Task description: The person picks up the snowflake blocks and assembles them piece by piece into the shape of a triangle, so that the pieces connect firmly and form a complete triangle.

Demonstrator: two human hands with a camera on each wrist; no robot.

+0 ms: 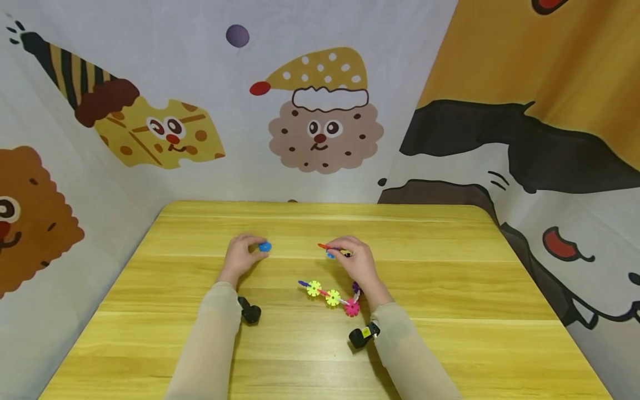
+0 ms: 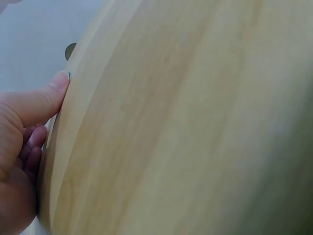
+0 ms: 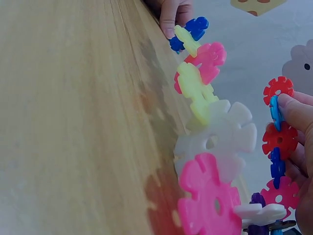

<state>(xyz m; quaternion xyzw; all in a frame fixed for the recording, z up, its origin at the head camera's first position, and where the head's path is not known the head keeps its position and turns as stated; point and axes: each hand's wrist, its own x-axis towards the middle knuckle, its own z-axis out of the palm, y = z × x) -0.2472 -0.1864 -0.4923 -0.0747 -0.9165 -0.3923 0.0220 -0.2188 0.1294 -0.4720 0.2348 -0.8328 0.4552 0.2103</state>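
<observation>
My left hand [image 1: 242,256] pinches a loose blue snowflake disc [image 1: 265,246] between thumb and fingertips, low over the table's far half. In the left wrist view only a sliver of blue shows at the thumb tip. My right hand [image 1: 356,260] holds one end of a chain of notched snowflake discs, its thumb on a light blue disc [image 3: 276,112] with a red disc [image 3: 278,89] slotted at its outer end. From there the chain bends back under my wrist through pink, purple and white discs to yellow discs [image 1: 314,288] and a dark blue one [image 1: 303,283].
The wood-grain table [image 1: 170,333] reaches back to a wall hung with a cartoon-printed cloth [image 1: 200,66]. A black wrist camera [image 1: 251,313] is on the left sleeve and another [image 1: 359,336] on the right. The chain's loose end lies between the two hands.
</observation>
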